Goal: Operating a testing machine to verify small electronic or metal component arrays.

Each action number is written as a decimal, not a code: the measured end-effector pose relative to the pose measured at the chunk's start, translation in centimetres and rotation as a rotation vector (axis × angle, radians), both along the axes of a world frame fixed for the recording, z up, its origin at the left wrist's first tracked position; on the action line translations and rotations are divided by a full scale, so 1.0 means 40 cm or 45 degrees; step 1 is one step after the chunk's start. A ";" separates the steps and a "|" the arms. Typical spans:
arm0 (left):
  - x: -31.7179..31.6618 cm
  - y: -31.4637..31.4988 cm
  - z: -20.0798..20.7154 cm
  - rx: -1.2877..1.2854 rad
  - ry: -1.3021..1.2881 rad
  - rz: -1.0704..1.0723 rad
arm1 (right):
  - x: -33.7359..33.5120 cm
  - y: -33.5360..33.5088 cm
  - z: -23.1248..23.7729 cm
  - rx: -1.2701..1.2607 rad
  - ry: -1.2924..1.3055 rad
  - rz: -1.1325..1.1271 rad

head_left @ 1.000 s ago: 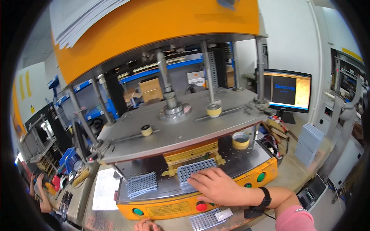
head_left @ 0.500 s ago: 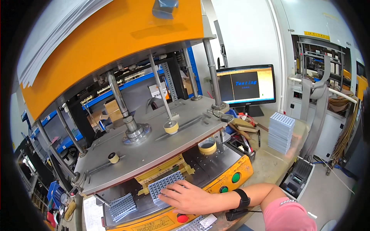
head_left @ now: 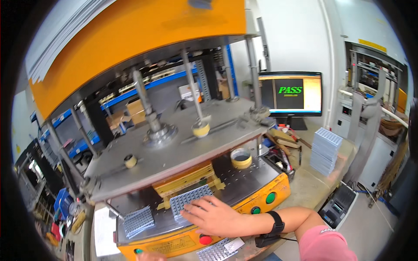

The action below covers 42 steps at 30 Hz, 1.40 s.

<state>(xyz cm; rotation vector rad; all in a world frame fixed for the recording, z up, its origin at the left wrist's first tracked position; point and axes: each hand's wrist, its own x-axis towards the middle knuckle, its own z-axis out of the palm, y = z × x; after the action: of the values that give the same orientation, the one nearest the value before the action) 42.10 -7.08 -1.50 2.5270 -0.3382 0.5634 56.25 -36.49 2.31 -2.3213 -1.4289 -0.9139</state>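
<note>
My right hand (head_left: pixel 212 216) lies with outstretched fingers on a stack of grey boards (head_left: pixel 186 200) full of small holes, at the front of the press bed. My left hand (head_left: pixel 151 256) just enters at the lower edge, blurred and mostly cut off, beside a green button (head_left: pixel 138 251) on the orange front panel. A second, fanned stack of grey boards (head_left: pixel 139 222) sits left of my right hand. Behind the boards, a yellow fixture (head_left: pixel 187 179) shows beneath the raised metal plate (head_left: pixel 170 152) of the press.
Right of the press stand a tall stack of boards (head_left: pixel 325 151) and a monitor (head_left: pixel 291 95) with green lettering. A red button (head_left: pixel 205 239) and another green button (head_left: pixel 270 198) sit on the panel. Tape (head_left: pixel 241 158) rests on the bed; more boards (head_left: pixel 213 251) lie in front.
The monitor's lettering went from blue to green. My left hand came in at the lower edge. The press plate appears slightly higher above the fixture. My right hand stays on the boards.
</note>
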 end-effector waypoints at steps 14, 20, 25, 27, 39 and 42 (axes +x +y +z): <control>0.699 -0.166 0.252 0.458 -0.127 -0.033 | -0.008 -0.014 0.029 -0.106 0.009 -0.066; 0.781 -0.115 0.249 0.315 0.034 -0.362 | -0.018 -0.003 0.030 -0.089 -0.029 -0.051; 0.706 -0.091 0.272 0.186 -0.081 -0.376 | -0.011 -0.012 0.040 -0.117 -0.035 -0.067; 0.637 -0.050 0.272 0.165 -0.229 -0.419 | -0.012 -0.019 0.048 -0.134 -0.005 -0.051; 0.201 0.208 0.090 0.457 -0.241 0.031 | 0.097 -0.060 0.121 -0.145 0.144 -0.037; 0.096 0.102 0.034 0.069 -0.143 -0.110 | 0.128 -0.067 0.134 -0.265 0.240 -0.076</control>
<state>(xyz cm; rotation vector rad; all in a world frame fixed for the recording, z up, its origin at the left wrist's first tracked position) 45.94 -2.98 -0.15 2.5237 -0.5077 0.6722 61.37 -39.16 7.67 -2.5347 -1.4429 -0.5655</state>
